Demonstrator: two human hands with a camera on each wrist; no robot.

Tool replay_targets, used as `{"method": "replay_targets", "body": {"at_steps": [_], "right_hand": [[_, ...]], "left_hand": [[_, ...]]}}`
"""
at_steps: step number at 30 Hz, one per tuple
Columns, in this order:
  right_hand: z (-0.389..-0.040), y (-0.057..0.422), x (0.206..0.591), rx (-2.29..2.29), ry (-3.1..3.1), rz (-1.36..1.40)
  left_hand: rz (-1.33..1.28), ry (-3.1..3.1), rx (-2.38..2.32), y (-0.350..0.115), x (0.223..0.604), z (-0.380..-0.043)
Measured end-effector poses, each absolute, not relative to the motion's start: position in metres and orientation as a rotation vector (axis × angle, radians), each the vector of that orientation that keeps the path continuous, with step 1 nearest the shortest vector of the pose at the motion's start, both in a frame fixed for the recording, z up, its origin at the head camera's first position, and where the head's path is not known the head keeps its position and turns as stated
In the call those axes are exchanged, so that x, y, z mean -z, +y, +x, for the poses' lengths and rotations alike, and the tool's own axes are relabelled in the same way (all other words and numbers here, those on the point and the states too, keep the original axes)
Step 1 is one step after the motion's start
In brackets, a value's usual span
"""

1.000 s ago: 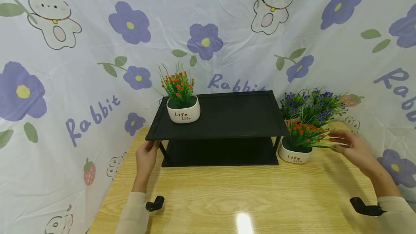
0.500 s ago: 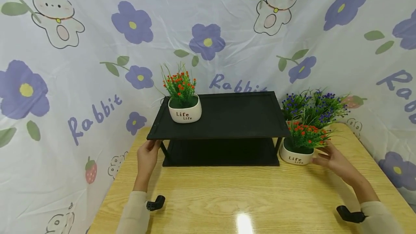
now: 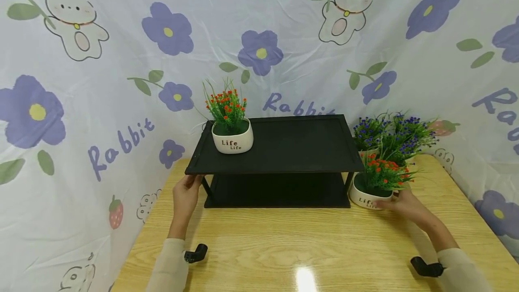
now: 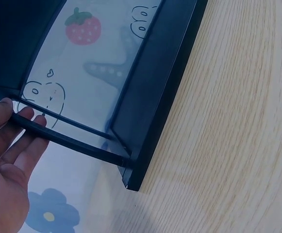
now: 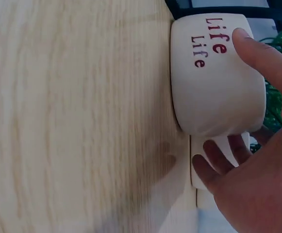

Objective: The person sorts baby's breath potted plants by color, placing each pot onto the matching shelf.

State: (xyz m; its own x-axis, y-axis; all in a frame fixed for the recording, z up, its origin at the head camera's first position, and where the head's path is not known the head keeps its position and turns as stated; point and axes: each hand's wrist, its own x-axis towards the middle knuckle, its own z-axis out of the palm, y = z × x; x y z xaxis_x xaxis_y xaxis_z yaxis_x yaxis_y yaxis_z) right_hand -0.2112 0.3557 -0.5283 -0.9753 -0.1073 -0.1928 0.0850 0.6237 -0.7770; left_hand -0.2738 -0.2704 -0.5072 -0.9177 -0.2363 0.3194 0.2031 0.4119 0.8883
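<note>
A black two-tier shelf (image 3: 300, 145) stands on the wooden table. My left hand (image 3: 186, 196) is at its left end, under the upper board's front corner. In the left wrist view its thumb and fingers pinch the slim black post (image 4: 68, 139). At the shelf's right end sits a white "Life" pot of red artificial flowers (image 3: 361, 196). My right hand (image 3: 409, 206) grips this pot from the right. The thumb lies over the front lettering in the right wrist view, while the fingers (image 5: 217, 156) reach around the side, partly hidden.
A similar pot of red flowers (image 3: 233, 142) stands on the upper board's left side. Pots with blue-purple flowers (image 3: 405, 136) are behind the held one, close to the shelf. A rabbit-print cloth (image 3: 211, 8) hangs behind the table (image 3: 284, 242).
My right hand has moved left from beside the flowers down onto the pot, its thumb now over the front. The left hand stays at the shelf's post. The view shifts slightly.
</note>
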Motion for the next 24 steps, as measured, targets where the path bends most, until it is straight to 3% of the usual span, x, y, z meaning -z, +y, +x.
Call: {"method": "replay_targets", "body": {"at_steps": [3,9,24], "right_hand": [[-0.211,0.353,0.529,1.196,2.651,0.002],[-0.213,0.347,0.531,1.237,2.654,-0.002],[-0.210,0.349,0.530,1.229,2.702,0.065]], "left_hand": [[0.020,-2.278,1.523,-0.265,0.496,-0.268],[0.005,-2.274,1.481,-0.274,0.515,-0.279],[0.007,-2.265,1.497,-0.275,0.514,-0.278]]}}
